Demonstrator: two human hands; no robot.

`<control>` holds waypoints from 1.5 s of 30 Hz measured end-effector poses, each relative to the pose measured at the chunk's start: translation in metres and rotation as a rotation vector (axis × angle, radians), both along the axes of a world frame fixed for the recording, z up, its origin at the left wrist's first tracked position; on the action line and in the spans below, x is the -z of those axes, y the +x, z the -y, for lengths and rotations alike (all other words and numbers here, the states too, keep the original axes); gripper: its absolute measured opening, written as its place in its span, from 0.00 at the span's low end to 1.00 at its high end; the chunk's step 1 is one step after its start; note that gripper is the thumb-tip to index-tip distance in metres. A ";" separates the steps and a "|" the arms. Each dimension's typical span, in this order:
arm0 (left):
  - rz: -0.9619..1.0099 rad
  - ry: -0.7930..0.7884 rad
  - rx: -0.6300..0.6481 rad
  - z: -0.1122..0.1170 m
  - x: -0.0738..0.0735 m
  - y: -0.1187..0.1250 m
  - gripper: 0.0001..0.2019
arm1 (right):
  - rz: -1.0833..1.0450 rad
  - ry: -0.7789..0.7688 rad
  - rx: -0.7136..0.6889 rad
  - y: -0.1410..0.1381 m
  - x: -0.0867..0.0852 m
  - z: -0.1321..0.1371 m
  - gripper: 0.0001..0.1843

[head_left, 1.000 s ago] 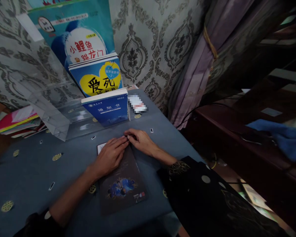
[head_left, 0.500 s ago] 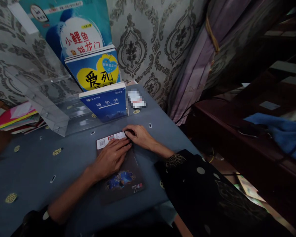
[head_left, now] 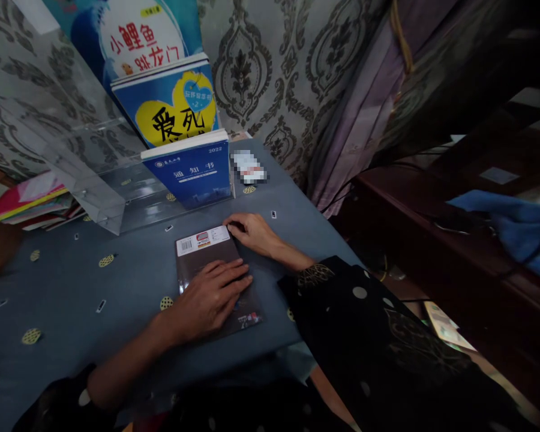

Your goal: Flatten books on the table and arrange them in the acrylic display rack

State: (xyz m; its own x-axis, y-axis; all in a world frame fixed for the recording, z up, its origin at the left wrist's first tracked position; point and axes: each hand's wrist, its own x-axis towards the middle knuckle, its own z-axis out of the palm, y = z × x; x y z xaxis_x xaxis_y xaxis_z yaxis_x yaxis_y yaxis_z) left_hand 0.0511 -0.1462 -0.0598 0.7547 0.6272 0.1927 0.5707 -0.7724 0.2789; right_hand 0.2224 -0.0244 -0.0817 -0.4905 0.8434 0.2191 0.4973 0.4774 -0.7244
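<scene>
A dark booklet point(head_left: 207, 255) with a white barcode strip along its far edge lies flat on the blue-grey tablecloth point(head_left: 72, 300). My left hand point(head_left: 211, 297) rests palm down on the booklet's near half, fingers stretched flat. My right hand point(head_left: 252, 233) sits at the booklet's far right corner, fingers curled and pinching that corner.
A clear acrylic stand point(head_left: 103, 198) behind the booklet holds a blue book point(head_left: 191, 174) and two taller blue-and-yellow books point(head_left: 166, 108). Coloured books point(head_left: 27, 204) are stacked at the far left. A purple curtain point(head_left: 360, 102) and dark wooden furniture point(head_left: 454, 240) stand to the right.
My left hand slid back toward me along the booklet, uncovering its far half and the barcode strip. My right hand stayed at the far right corner. The view tilted down slightly.
</scene>
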 end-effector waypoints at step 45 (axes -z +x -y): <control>-0.149 0.034 -0.069 0.027 -0.001 0.031 0.18 | -0.263 -0.107 -0.262 -0.006 0.003 0.012 0.16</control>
